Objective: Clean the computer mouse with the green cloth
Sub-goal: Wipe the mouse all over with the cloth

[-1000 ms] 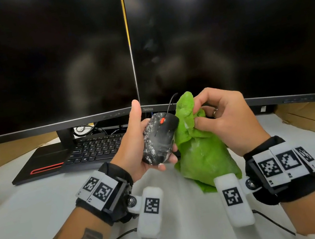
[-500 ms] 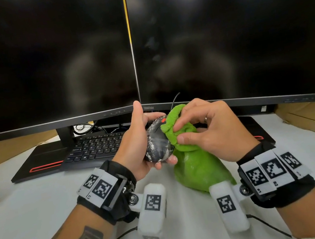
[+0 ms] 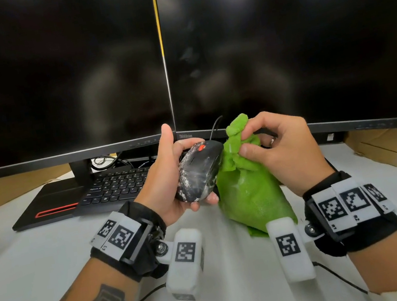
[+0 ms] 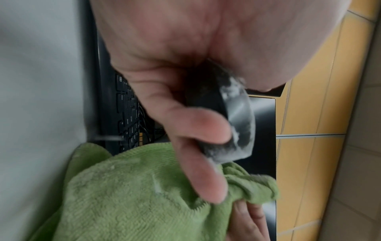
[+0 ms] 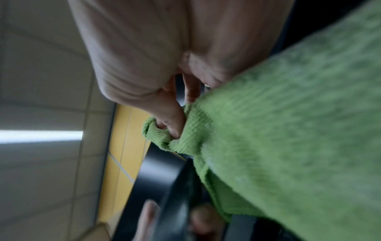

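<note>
Head view: a left hand (image 3: 168, 182) cradles a black computer mouse (image 3: 199, 171) above the desk before two dark monitors (image 3: 279, 43), fingers curled round its sides; white residue smears the shell; its long axis runs away from the person, cable end toward the screens; a right hand (image 3: 283, 154) pinches the soft, bunched green cloth (image 3: 250, 194) just beside it; the mouse looks light, rigid and likely slippery, best gripped by its flanks.

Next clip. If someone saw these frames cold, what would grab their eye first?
Most likely the bright green cloth, bunched in the right hand at the centre of the head view, its lower end hanging toward the white desk. Right beside it, the left hand holds up a black mouse smeared with white residue. Behind both, two dark monitors fill the upper half.
</note>
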`<state>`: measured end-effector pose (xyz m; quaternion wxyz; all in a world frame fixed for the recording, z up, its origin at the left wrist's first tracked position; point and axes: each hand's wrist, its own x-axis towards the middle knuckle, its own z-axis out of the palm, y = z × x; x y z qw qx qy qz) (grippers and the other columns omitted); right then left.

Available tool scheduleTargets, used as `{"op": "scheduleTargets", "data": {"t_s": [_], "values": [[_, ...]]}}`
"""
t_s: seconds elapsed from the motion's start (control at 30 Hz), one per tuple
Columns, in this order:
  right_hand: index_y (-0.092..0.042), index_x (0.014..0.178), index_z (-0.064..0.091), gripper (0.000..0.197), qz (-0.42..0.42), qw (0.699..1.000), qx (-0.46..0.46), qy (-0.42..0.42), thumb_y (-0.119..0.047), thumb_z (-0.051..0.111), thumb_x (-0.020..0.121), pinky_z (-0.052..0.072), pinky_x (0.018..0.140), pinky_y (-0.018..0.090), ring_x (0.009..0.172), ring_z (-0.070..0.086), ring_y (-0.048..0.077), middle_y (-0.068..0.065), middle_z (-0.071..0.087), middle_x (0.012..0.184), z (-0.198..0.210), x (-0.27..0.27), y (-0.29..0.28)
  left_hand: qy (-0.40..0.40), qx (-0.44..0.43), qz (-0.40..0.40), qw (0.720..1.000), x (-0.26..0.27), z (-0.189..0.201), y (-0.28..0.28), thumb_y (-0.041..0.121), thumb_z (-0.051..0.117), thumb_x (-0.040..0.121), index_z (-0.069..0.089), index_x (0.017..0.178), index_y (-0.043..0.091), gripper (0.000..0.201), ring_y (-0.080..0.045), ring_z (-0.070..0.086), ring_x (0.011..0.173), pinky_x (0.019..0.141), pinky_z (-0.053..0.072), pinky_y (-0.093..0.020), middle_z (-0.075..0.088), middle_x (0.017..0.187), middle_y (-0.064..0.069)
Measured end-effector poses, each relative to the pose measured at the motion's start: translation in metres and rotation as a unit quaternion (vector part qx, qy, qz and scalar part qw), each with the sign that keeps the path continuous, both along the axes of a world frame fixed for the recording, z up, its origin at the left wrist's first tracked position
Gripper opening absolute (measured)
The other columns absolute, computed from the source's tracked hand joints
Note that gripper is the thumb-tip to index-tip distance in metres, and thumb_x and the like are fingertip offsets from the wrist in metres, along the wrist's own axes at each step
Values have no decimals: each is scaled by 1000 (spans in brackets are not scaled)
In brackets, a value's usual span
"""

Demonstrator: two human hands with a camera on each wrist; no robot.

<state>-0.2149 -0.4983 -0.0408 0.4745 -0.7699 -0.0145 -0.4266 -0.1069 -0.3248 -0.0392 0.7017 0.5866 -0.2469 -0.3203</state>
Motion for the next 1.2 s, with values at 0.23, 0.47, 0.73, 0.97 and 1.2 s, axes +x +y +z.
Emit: {"op": "scheduleTargets", "data": {"t_s": [0.23,0.47,0.73,0.97,1.2], "values": [[0,88,64,31,167,958,231,4,29,54,86,63,79,47,87,73,31,13,73,98,5,-4,-4,7,-22,6,1000,5,0,0,83,23,91,59,129,24,79,-31,64,45,33,38,-19,76,100,-11],[-8,109,62,64,171,955,241,19,41,39,75,60,61,33,87,71,28,18,67,110,4,-2,-3,7,-27,1,1000,7,-1,-1,83,24,91,57,129,24,77,-32,65,47,36,40,-21,75,99,-13],[-19,108,73,82,182,965,181,59,41,32,68,60,62,37,91,73,31,13,74,109,2,-3,2,8,-35,-25,999,7,-2,-1,86,26,88,54,130,28,77,-34,66,53,38,44,-23,74,96,-20],[-3,77,80,35,109,978,179,-20,7,49,64,58,88,56,99,70,51,21,76,94,3,-1,-3,-13,-26,6,1000,8,-1,-2,85,27,89,57,127,32,72,-37,70,58,41,47,-25,76,104,-21],[-11,124,59,59,161,986,26,19,-5,83,71,61,90,44,96,73,24,10,76,104,-5,2,19,-74,14,66,995,5,-6,-6,84,22,90,67,113,34,71,-31,71,59,43,49,-28,80,98,-13]]}}
